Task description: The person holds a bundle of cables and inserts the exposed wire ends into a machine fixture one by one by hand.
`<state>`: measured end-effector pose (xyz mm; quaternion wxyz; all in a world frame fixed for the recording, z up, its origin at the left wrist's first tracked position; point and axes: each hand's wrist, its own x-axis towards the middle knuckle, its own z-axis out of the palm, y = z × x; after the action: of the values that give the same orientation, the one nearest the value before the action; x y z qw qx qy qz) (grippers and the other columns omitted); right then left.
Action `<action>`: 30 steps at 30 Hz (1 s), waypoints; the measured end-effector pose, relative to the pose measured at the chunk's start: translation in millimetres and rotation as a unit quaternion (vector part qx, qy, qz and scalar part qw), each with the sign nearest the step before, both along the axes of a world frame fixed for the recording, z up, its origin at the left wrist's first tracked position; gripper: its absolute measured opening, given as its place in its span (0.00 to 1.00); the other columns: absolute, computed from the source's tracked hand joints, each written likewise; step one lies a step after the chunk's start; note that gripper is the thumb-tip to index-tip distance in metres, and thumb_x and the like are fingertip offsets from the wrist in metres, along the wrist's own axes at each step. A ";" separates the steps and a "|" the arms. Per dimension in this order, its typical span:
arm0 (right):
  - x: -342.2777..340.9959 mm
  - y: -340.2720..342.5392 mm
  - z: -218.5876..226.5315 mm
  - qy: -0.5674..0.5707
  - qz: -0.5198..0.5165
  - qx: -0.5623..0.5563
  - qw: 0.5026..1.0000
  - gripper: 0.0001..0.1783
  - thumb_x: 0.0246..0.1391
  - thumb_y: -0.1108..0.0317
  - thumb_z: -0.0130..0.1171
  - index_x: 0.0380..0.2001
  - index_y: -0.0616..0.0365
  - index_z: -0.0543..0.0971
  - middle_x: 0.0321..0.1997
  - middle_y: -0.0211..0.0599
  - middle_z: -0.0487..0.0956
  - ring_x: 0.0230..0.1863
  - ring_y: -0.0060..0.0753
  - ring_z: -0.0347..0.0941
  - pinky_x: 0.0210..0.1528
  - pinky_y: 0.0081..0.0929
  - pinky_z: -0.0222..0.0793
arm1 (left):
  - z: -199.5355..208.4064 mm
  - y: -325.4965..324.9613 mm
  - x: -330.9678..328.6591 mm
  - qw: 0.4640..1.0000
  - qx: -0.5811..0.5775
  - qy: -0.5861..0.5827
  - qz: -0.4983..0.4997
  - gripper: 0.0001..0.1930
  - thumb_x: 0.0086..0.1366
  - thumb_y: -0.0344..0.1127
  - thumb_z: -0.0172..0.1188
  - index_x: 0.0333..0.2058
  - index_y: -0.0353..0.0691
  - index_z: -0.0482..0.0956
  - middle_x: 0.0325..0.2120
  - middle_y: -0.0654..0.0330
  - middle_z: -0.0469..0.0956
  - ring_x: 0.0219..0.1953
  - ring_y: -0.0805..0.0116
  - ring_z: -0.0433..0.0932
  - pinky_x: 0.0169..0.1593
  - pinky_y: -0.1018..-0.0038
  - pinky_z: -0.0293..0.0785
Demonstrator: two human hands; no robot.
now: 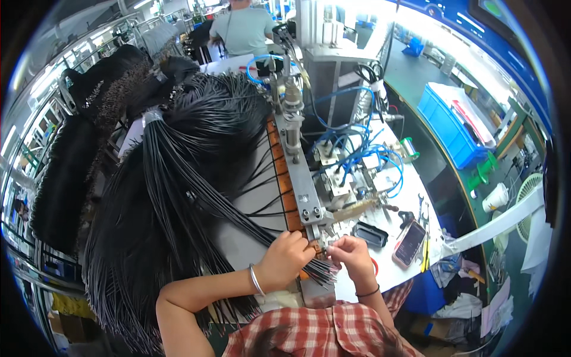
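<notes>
My left hand (289,256) is closed, knuckles up, at the near end of an orange-brown fixture strip (285,184). A bundle of thin black cables (238,217) runs beneath it, and the stripped-looking cable ends (321,272) fan out just past it. What its fingers grip is hidden. Close by on the right, my right hand (353,257) pinches at the strip's end, thumb and finger together; the thing between them is too small to make out. Several single cables lie across the strip farther up, beside a long metal press bar (300,184).
A large heap of black cables (131,208) covers the left side. Blue air hoses (351,143) and metal fixtures stand right of the bar. A black tray (371,234), a phone (410,243) and a wrench lie right of my hand. A person (241,30) is at the back.
</notes>
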<state>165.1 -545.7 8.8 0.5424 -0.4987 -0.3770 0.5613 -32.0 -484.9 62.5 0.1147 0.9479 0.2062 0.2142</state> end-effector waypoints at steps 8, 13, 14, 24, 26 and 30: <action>3.9 4.6 -18.6 -0.035 0.023 -0.048 0.998 0.07 0.55 0.68 0.60 0.29 0.60 0.75 0.19 0.23 0.73 0.18 0.10 0.64 0.17 0.12 0.57 | 3.2 3.9 0.2 1.000 0.000 -0.015 0.012 0.10 0.39 0.22 0.56 0.24 0.40 0.71 0.20 0.59 0.68 0.30 0.58 0.69 0.36 0.67 0.62; 13.3 8.2 -20.0 0.070 0.118 -0.122 0.983 0.06 0.54 0.71 0.60 0.32 0.60 0.75 0.23 0.23 0.75 0.20 0.10 0.66 0.18 0.10 0.57 | 3.2 1.7 -2.1 0.997 -0.001 0.083 0.003 0.06 0.45 0.26 0.56 0.26 0.40 0.72 0.22 0.59 0.70 0.32 0.62 0.70 0.38 0.68 0.63; 13.8 8.7 -19.6 0.081 0.130 -0.131 0.979 0.05 0.53 0.73 0.60 0.32 0.60 0.75 0.25 0.23 0.75 0.21 0.10 0.67 0.19 0.09 0.57 | 2.8 2.1 -1.6 0.997 0.009 0.082 0.001 0.06 0.45 0.26 0.57 0.25 0.40 0.72 0.22 0.60 0.70 0.32 0.62 0.69 0.38 0.68 0.63; -0.2 -5.3 -1.4 -0.016 0.015 -0.013 1.000 0.06 0.52 0.73 0.62 0.34 0.63 0.79 0.26 0.25 0.78 0.19 0.08 0.65 0.17 0.11 0.56 | 5.1 2.2 -1.0 1.000 -0.011 0.017 0.004 0.12 0.38 0.24 0.58 0.27 0.38 0.73 0.22 0.59 0.68 0.31 0.59 0.68 0.37 0.66 0.63; -2.8 -4.2 1.1 -0.021 -0.010 -0.010 1.000 0.06 0.52 0.74 0.62 0.34 0.64 0.80 0.27 0.27 0.79 0.19 0.08 0.66 0.18 0.11 0.59 | 5.9 1.8 -1.2 1.000 -0.004 0.019 0.006 0.13 0.38 0.23 0.58 0.28 0.38 0.73 0.23 0.58 0.69 0.31 0.58 0.68 0.37 0.66 0.63; -7.1 -5.3 3.3 -0.014 -0.024 -0.023 0.999 0.05 0.52 0.74 0.62 0.33 0.63 0.81 0.26 0.28 0.80 0.19 0.08 0.67 0.18 0.11 0.61 | 9.0 1.3 -2.4 0.999 0.000 0.031 0.015 0.11 0.40 0.25 0.58 0.27 0.38 0.71 0.24 0.57 0.68 0.32 0.59 0.68 0.36 0.68 0.63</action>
<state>158.0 -551.0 12.1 0.5384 -0.5278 -0.3597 0.5496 -34.5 -483.5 71.5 0.1048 0.9509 0.2238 0.1861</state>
